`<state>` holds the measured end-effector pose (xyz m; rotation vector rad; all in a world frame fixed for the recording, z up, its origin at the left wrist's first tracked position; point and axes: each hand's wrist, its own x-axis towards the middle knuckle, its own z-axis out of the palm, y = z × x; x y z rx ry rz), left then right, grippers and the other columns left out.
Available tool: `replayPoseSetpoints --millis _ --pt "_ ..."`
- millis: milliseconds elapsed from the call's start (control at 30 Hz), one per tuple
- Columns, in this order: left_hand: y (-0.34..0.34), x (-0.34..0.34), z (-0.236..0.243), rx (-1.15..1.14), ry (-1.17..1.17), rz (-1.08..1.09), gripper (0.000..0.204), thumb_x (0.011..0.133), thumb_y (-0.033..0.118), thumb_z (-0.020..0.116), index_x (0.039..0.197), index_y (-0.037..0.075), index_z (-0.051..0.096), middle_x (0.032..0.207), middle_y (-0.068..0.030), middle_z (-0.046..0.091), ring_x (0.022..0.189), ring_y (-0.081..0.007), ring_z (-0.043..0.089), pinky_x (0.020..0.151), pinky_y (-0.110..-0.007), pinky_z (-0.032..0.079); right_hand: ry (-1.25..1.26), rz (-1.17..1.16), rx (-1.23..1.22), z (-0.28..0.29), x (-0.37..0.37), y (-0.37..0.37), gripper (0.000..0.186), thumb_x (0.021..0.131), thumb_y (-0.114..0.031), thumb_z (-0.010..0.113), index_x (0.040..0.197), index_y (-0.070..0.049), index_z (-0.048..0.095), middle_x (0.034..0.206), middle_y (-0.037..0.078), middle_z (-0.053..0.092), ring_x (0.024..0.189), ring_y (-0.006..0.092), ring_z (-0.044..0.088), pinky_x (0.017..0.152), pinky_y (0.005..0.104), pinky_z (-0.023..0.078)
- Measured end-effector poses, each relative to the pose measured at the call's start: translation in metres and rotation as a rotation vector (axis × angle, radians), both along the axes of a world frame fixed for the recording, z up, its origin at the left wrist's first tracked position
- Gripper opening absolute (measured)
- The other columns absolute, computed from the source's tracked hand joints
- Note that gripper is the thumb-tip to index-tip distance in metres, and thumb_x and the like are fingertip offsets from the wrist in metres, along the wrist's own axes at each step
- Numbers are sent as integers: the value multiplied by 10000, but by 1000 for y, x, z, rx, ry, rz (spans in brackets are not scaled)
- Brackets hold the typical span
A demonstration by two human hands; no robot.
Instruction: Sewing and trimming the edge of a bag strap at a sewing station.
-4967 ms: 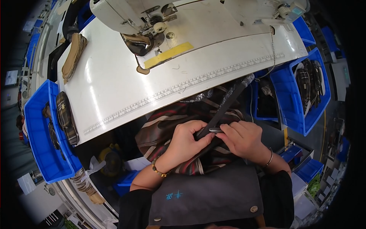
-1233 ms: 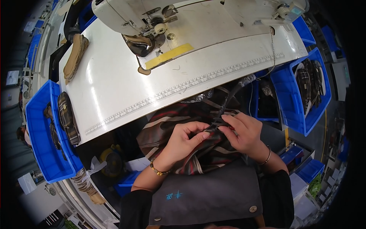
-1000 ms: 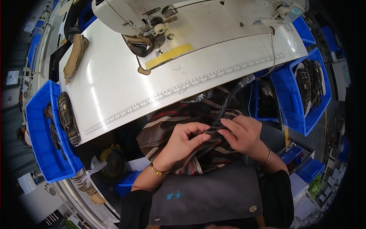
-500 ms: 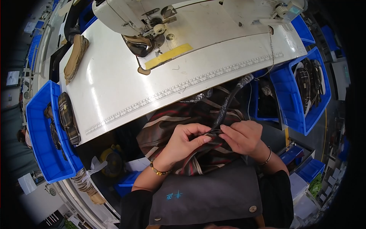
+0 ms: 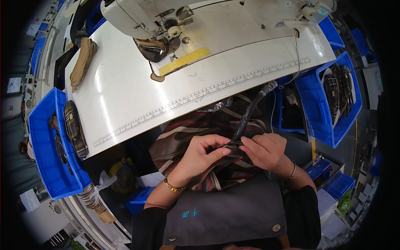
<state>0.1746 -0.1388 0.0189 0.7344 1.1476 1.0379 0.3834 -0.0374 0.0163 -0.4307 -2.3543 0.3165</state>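
Note:
A dark striped bag (image 5: pixel 177 138), with red and beige bands, lies bunched on my lap against the table's front edge. From it rises a black handle (image 5: pixel 248 116), partly wrapped in clear plastic film. At the handle's lower end, my left hand (image 5: pixel 203 156) pinches the bag's material between thumb and forefinger. Close beside it on the right, my right hand (image 5: pixel 266 151) has its fingers closed on the same spot. The fingertips nearly meet and hide the exact bit they grip; whether a small part lies between them I cannot tell.
A sewing machine (image 5: pixel 133 18) stands on the white table (image 5: pixel 125 96), with a dark curved piece under its head. Stacked tan pieces (image 5: pixel 83 62) lie at the left. Blue bins (image 5: pixel 54 175) with plaid pieces flank the table; another bin (image 5: pixel 316 108) is at the right.

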Motion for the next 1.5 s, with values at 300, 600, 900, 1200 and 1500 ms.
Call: replayPoseSetpoints --millis 300,600,900,1200,1500 --pt "-1 1 -1 2 -46 -3 193 896 15 707 1083 -33 693 926 -4 694 814 -30 588 731 -193 487 42 60 9 1 1 1 279 739 -157 822 986 -79 718 675 -17 553 492 96 485 425 245 337" --pt "1 -1 4 -12 -24 2 193 895 17 707 1079 -37 694 910 1 695 803 -28 582 727 -195 484 44 -11 9 -1 3 -1 301 728 -157 827 997 -78 719 702 -9 553 502 111 498 432 257 358" --pt "1 0 2 8 -2 -4 199 888 24 719 1076 -34 694 910 -2 697 799 -30 580 724 -197 480 24 -3 -14 -1 2 -1 327 716 -154 835 1014 -78 724 714 -8 541 517 110 495 449 257 364" --pt "0 0 2 9 -2 -9 208 882 27 729 1077 -36 694 922 -7 698 813 -37 583 745 -205 486 44 23 -28 -2 1 0 323 724 -158 834 1015 -79 720 708 -7 556 507 108 498 433 255 357" --pt "0 1 -1 10 23 0 234 870 34 743 1087 -36 691 946 -27 707 841 -56 601 774 -226 499 107 44 -33 -3 4 -1 305 735 -171 832 1002 -79 716 687 -10 571 487 127 511 417 261 373"
